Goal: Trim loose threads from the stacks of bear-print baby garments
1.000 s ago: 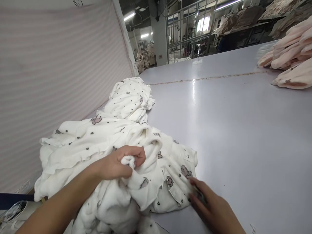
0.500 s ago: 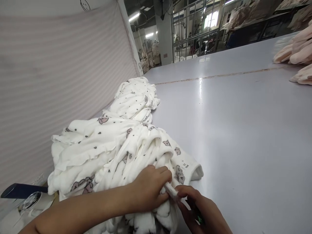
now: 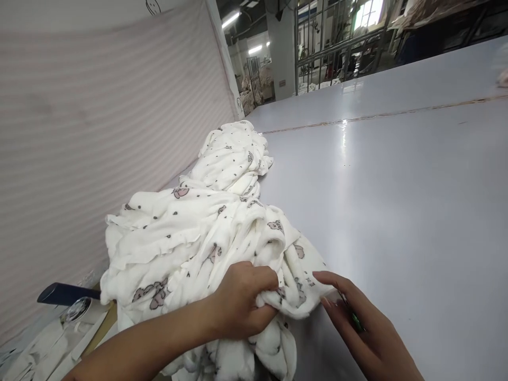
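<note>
My left hand is closed around a bunched edge of white plush fabric printed with pinkish-grey cartoon animals and dark dots. The cloth lies in a loose heap, its folds hanging down below that hand. To the right, my right hand curls around a small tool with green and dark parts, mostly hidden in the palm. Its thumb and index finger sit at the right corner of the cloth, near small dark printed marks; whether they pinch it, I cannot tell.
A second heap of the printed cloth lies farther back on the pale glossy table. Pinkish striped sheeting rises at left. A dark blue flat object and a white roll-like item are at lower left. Metal bars stand beyond the table.
The view has turned right and down somewhat. My right hand has moved away from my left, out to the cloth's right corner. My left hand keeps its hold, and more fabric edge shows between them.
</note>
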`<control>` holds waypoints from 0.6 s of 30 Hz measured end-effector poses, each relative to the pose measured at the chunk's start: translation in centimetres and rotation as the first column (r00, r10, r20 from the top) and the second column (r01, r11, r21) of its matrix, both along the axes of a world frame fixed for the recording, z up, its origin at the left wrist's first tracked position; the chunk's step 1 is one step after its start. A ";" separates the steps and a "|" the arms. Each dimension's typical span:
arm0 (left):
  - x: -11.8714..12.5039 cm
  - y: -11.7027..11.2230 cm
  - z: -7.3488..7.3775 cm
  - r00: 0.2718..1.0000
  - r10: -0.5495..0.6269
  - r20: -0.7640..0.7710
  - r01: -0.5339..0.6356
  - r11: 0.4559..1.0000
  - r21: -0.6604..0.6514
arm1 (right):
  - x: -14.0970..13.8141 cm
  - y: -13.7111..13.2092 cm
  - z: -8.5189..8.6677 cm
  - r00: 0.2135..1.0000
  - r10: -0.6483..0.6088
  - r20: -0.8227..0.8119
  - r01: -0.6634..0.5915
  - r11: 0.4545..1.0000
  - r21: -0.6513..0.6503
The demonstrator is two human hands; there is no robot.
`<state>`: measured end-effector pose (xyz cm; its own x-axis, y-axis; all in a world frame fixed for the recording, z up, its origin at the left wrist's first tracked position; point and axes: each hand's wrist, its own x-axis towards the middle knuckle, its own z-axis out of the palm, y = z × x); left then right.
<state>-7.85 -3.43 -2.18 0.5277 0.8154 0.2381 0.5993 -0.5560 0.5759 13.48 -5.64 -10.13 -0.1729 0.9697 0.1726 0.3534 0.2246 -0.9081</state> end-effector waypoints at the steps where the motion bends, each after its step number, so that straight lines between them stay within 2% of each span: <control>1: -0.3 0.2 1.1 0.999 0.023 0.038 -0.019 0.995 -0.099 | 0.3 0.4 -0.6 0.998 0.026 0.060 -0.026 1.000 0.007; 4: -2.4 1.0 5.3 0.970 0.159 0.183 -0.100 0.950 -0.295 | 1.0 1.4 -2.5 0.983 0.121 0.141 -0.129 0.991 0.049; 6: -4.4 1.3 8.0 0.933 0.253 0.255 -0.170 0.936 -0.309 | 1.1 1.7 -3.5 0.983 0.132 0.130 -0.145 0.984 0.099; 8: -6.4 1.1 9.7 0.913 0.290 0.286 -0.207 0.936 -0.286 | 1.2 1.9 -4.2 0.992 0.086 0.093 -0.102 0.977 0.187; 10: -7.8 0.6 10.1 0.935 0.241 0.261 -0.178 0.954 -0.243 | 1.6 2.1 -4.6 0.999 0.001 0.034 -0.011 0.957 0.291; 13: -8.3 -0.2 8.9 0.988 0.079 0.135 -0.054 0.982 -0.184 | 2.3 2.5 -4.9 0.993 -0.099 -0.059 0.115 0.899 0.422; 16: -7.7 -0.5 7.6 0.998 -0.046 0.036 0.052 0.979 -0.197 | 2.8 2.6 -4.8 0.991 -0.096 -0.096 0.131 0.861 0.491; 18: -7.2 -0.5 7.4 0.997 -0.078 -0.025 0.071 0.974 -0.216 | 2.9 2.4 -4.2 0.992 -0.081 -0.096 0.119 0.855 0.505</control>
